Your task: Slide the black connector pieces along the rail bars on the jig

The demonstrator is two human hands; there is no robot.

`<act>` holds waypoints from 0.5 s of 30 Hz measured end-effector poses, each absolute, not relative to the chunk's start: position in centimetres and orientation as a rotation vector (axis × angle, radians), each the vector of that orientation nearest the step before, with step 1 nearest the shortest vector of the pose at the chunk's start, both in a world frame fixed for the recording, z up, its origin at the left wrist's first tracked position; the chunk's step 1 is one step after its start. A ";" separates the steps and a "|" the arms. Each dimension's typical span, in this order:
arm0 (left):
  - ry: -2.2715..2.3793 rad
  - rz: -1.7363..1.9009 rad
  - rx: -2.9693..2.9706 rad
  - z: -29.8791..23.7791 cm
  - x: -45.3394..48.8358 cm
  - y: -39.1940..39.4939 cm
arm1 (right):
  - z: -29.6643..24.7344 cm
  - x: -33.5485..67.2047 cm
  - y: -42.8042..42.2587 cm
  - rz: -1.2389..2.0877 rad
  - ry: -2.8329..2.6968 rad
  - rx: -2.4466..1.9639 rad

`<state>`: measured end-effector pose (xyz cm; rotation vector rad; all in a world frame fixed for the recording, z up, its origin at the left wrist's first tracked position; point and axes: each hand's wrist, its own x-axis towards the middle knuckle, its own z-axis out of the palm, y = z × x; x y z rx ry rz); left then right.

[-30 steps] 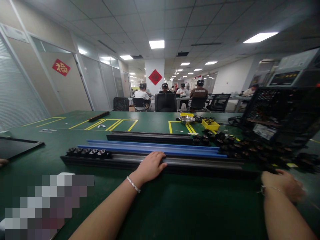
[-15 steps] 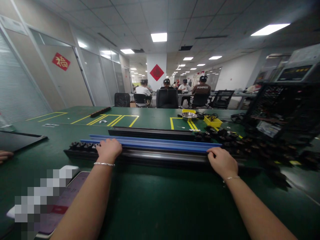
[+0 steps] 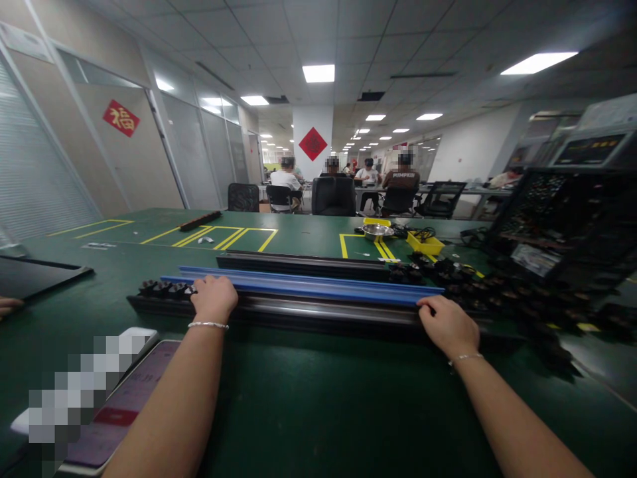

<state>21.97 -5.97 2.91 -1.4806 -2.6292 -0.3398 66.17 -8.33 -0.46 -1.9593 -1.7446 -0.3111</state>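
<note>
A long black rail (image 3: 318, 311) lies crosswise before me, with a row of small black parts (image 3: 164, 289) in its left end. Just behind it, a long blue rail (image 3: 308, 284) runs nearly parallel. My left hand (image 3: 213, 297) is curled over the black rail at the right end of that row; its fingertips touch the parts there, and what they grip is hidden. Toward the other end, my right hand (image 3: 450, 325) is closed with bent fingers at the black rail, its fingertips close to the blue rail's front edge.
Another black rail (image 3: 303, 263) lies behind the blue one. Many loose black parts (image 3: 517, 292) heap on the right, near a yellow bin (image 3: 424, 243) and a metal bowl (image 3: 377, 230). A phone (image 3: 124, 411) lies front left. Another person's hand (image 3: 8, 305) shows at the left edge.
My left hand has shifted slightly left along the rail, toward the row of parts. My right hand has moved a little to the right.
</note>
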 end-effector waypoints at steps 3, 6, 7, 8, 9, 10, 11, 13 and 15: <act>-2.591 -0.359 -1.465 2.6 21.9 -6.0 | -0.5 66.2 -8.3 -0.311 -1.741 -1.949; -2.560 -0.349 -1.437 2.4 21.8 -6.0 | -0.6 66.3 -8.3 -0.315 -1.740 -1.940; -2.559 -0.335 -1.428 2.3 21.7 -6.0 | -0.6 66.4 -8.2 -0.319 -1.742 -1.936; -2.564 -0.316 -1.424 2.3 21.7 -6.0 | -0.7 66.4 -8.2 -0.323 -1.745 -1.933; -2.572 -0.298 -1.426 2.2 21.6 -6.0 | -0.7 66.4 -8.2 -0.325 -1.747 -1.932; -2.584 -0.281 -1.428 2.3 21.5 -6.0 | -0.7 66.4 -8.2 -0.325 -1.749 -1.934; -2.595 -0.269 -1.429 2.3 21.5 -5.9 | -0.7 66.4 -8.2 -0.322 -1.750 -1.939; -2.607 -0.259 -1.429 2.4 21.4 -5.9 | -0.7 66.4 -8.2 -0.314 -1.751 -1.951; -2.613 -0.255 -1.426 2.5 21.5 -5.9 | -0.7 66.3 -8.2 -0.314 -1.747 -1.954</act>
